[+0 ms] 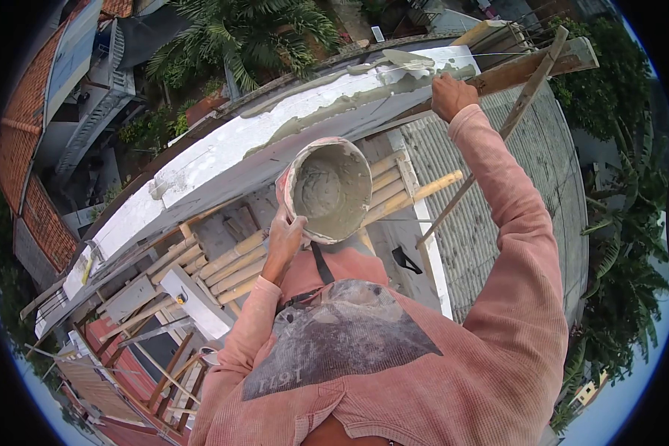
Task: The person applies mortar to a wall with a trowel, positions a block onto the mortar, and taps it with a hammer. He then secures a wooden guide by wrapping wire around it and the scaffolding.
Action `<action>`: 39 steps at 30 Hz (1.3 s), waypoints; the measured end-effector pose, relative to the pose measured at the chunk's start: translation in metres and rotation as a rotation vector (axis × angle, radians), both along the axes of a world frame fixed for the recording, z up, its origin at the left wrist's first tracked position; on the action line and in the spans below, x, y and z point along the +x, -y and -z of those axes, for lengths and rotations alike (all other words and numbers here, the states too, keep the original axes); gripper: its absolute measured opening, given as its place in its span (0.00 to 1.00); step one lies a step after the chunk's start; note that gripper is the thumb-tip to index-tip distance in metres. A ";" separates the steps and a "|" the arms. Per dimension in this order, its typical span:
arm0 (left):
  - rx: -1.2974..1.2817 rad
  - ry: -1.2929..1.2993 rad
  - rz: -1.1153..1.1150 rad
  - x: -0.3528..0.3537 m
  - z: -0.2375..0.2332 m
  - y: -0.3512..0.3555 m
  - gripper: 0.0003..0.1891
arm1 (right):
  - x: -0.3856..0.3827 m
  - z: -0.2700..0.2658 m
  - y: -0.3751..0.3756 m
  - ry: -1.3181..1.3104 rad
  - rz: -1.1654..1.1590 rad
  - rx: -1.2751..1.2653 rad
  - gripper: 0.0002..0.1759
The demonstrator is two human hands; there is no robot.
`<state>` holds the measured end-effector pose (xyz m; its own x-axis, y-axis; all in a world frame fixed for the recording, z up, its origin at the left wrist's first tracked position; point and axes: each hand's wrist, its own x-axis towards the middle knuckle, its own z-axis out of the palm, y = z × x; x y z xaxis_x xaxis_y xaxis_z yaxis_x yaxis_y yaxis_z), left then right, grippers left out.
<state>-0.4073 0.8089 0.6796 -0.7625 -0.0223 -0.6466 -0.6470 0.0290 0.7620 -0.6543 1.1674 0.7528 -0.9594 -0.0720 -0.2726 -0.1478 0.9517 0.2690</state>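
Two hands at work up here, and the left hand has the bucket clamped at its side, thumb up near the rim, fingers wrapped round the outside! Look inside: grey mortar sits at the bottom and is smeared over the inner wall, with the bucket's mouth tipped towards us, just below the white wall. Out to the other end goes the right hand, arm stretched, fingers curled together, apparently closed on a trowel, though the handle is hidden by that fist. Its grey-coated blade lies at the wall's top, right by a long, rough band of mortar along the edge. Just beside the right hand, a wooden board runs off the wall's end, crossed by a slanting stick. Below, bamboo poles lie in rows, next to a corrugated roof
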 end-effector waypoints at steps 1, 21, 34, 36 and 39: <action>0.014 -0.003 -0.009 -0.003 0.000 -0.002 0.28 | -0.009 0.000 0.002 0.046 0.041 0.007 0.14; -0.108 -0.086 0.164 -0.013 0.015 -0.016 0.31 | 0.169 -0.060 -0.050 0.042 0.561 -0.850 0.25; -0.313 -0.258 0.517 -0.031 -0.040 -0.055 0.30 | 0.264 0.098 0.043 0.421 0.522 -0.975 0.28; -0.185 -0.158 0.426 -0.035 -0.033 -0.048 0.27 | 0.263 0.071 0.029 0.628 0.759 -1.205 0.25; -0.009 -0.121 0.275 -0.041 -0.023 -0.043 0.25 | 0.277 0.025 0.016 0.615 1.132 -1.606 0.22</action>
